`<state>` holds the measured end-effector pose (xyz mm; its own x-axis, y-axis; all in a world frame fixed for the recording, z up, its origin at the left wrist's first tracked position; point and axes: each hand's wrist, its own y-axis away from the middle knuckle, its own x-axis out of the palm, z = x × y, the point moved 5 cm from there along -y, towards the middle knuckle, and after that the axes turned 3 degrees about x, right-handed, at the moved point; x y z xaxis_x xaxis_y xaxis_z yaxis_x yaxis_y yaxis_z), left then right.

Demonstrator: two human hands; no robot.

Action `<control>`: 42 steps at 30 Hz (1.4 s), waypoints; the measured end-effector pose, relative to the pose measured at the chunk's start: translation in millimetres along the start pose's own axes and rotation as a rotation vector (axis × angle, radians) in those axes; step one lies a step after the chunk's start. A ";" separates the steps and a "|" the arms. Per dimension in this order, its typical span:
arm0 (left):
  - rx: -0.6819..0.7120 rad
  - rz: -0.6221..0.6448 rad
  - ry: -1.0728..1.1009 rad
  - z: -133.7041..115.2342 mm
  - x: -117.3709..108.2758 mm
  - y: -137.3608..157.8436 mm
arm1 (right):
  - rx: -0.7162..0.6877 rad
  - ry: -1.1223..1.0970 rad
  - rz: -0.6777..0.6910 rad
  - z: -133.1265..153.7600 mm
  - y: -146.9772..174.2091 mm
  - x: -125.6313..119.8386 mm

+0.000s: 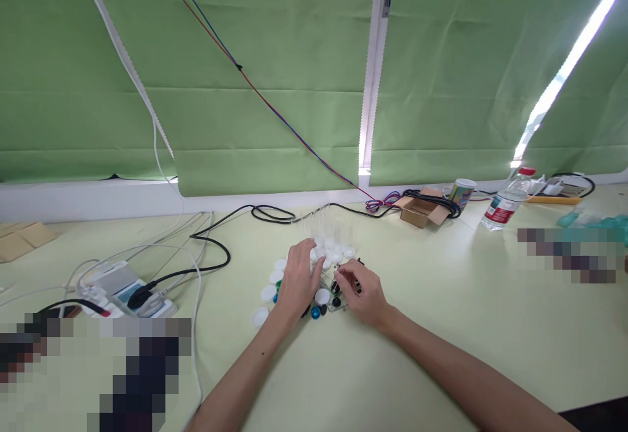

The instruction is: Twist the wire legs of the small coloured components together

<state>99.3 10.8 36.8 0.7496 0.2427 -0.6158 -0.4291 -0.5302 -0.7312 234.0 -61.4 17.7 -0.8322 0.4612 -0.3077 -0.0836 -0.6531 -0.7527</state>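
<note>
No text was readable: red label [500, 210] on bottle [513, 191], three o'clock, and coloured canister [462, 194], same bearing nearer centre, showed print too small.

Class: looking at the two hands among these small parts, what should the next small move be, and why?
Probably raise the right hand slightly: it curls close beside a black round piece, a white disc and a blue ball. Lifting first should avoid nudging these; whether it holds anything is unclear.
</note>
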 end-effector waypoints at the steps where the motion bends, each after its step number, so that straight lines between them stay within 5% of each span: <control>1: -0.004 -0.020 -0.001 0.8 -0.5 1.0 | -0.005 -0.002 -0.003 0.4 0.0 -0.1; 18: 0.230 -0.433 0.021 -31.3 -36.0 10.9 | -0.003 -0.016 -0.005 2.1 -0.9 -1.9; 28: 0.200 -0.318 -0.058 -28.2 -31.6 12.3 | 0.029 -0.012 -0.035 2.6 -2.0 -3.5; 42: 0.140 0.057 -0.202 -16.7 -7.0 17.8 | 0.003 -0.014 -0.102 5.7 -2.0 -7.9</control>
<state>94.9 -13.9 32.9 0.6127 0.3804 -0.6927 -0.5435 -0.4336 -0.7188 237.6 -67.1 24.9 -0.8268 0.5169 -0.2217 -0.1699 -0.6052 -0.7777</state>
